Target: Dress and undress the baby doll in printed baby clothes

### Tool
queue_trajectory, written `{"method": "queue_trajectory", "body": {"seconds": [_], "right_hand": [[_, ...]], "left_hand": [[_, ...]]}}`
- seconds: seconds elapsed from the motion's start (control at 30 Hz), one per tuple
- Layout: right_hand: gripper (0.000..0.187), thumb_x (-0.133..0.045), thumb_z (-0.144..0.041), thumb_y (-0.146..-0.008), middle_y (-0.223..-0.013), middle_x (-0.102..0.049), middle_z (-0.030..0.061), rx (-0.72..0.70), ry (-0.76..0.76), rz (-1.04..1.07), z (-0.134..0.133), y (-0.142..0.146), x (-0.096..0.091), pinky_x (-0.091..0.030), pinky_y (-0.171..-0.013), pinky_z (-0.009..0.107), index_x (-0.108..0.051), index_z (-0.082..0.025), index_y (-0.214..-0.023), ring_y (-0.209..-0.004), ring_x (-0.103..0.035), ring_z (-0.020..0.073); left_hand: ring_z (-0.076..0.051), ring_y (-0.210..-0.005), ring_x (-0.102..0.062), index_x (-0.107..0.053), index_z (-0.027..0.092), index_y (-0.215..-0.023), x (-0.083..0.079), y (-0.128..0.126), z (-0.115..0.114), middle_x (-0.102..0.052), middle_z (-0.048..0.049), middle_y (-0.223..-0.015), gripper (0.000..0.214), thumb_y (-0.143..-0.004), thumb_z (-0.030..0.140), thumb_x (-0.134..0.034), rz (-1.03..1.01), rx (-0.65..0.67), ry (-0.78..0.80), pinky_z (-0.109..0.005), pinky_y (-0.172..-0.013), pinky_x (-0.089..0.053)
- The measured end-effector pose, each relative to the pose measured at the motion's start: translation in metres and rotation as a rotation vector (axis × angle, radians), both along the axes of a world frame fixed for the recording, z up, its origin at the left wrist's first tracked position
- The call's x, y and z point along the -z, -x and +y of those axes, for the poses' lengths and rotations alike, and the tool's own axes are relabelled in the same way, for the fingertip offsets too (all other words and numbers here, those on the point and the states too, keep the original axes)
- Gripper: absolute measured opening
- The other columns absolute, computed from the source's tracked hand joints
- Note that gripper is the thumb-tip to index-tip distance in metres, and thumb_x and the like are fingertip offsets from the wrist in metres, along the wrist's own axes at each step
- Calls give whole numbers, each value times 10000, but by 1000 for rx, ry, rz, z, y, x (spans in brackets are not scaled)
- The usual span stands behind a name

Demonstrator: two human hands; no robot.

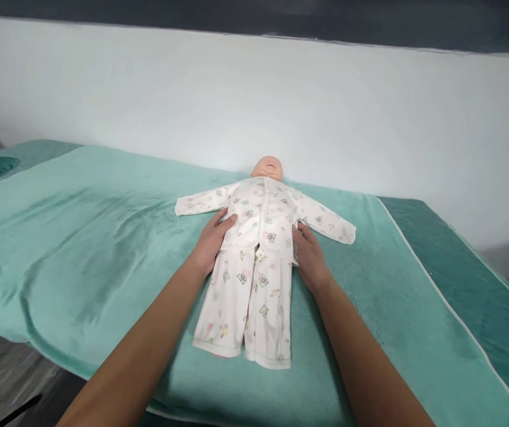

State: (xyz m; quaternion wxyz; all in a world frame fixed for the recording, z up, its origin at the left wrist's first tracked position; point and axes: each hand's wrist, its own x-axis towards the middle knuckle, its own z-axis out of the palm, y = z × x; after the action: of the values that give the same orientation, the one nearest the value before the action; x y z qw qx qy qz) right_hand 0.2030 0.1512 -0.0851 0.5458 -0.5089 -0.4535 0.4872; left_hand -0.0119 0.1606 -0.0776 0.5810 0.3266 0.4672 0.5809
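Note:
A baby doll [269, 168] lies on its back with its head toward the wall. It wears a white printed long-sleeved shirt [263, 210], which lies closed down the front, and matching trousers [267, 308]. Both sleeves stretch out sideways, and the cuffs cover any hands. My left hand [215, 237] holds the doll's waist at the left side, thumb on the shirt, with the other fingers partly hidden. On the opposite side, my right hand [309, 255] grips the waist near the shirt's hem, fingers curled against the cloth.
A light green plush cover [80, 237] with soft folds lies under the doll. Darker green cloth [459, 267] shows at the right. Behind stands a white wall [254, 95]. The bed's front edge borders a grey floor [0, 373] at lower left.

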Motion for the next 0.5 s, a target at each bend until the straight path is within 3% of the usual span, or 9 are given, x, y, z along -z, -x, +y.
{"method": "queue_trajectory", "body": {"seconds": [0.13, 0.2, 0.27, 0.37, 0.43, 0.5], "right_hand": [[373, -561, -551, -866, -902, -716, 25, -19, 46, -290, -14, -5, -11, -499, -798, 369, -695, -219, -972, -888, -646, 250], [376, -534, -542, -875, -872, -718, 25, -34, 69, -489, -24, -11, -17, -487, -826, 387, -714, -218, -937, -900, -645, 268], [369, -530, -519, -864, -974, -741, 34, -1, 45, -600, -34, -18, -18, -477, -885, 400, -726, -233, -992, -976, -650, 283], [399, -529, -531, -825, -1033, -747, 61, 112, 58, -693, -53, -29, -16, -497, -869, 413, -719, -249, -1035, -960, -662, 292], [406, -533, -552, -792, -990, -745, 73, 177, 87, -722, -68, -34, -14, -517, -821, 423, -710, -259, -1010, -890, -666, 293], [404, -539, -565, -772, -972, -741, 74, 201, 114, -743, -85, -36, -14, -529, -804, 434, -702, -265, -988, -854, -665, 293]], "left_hand": [[-274, -1216, -637, -676, 240, -1240, 3, 10, -27, -683, -80, -1319, 470, -832, 471, -710, 217, -47, -42, -427, -1079, -490], [-257, -1280, -594, -687, 261, -1215, 6, 23, -56, -661, -63, -1353, 391, -870, 445, -665, 399, -107, -100, -413, -1131, -439], [-243, -1329, -552, -663, 293, -1235, 15, 45, -94, -616, -55, -1411, 357, -906, 423, -615, 583, -234, -136, -402, -1146, -420], [-255, -1345, -527, -639, 320, -1190, 42, 99, -163, -587, -53, -1418, 292, -926, 414, -558, 872, -488, -162, -439, -1157, -406], [-284, -1342, -521, -616, 322, -1164, 70, 149, -210, -570, -67, -1418, 275, -910, 404, -549, 1059, -646, -87, -490, -1191, -357], [-342, -1326, -523, -610, 304, -1116, 97, 201, -256, -568, -99, -1402, 280, -866, 417, -550, 1212, -743, 37, -543, -1133, -411]]}}
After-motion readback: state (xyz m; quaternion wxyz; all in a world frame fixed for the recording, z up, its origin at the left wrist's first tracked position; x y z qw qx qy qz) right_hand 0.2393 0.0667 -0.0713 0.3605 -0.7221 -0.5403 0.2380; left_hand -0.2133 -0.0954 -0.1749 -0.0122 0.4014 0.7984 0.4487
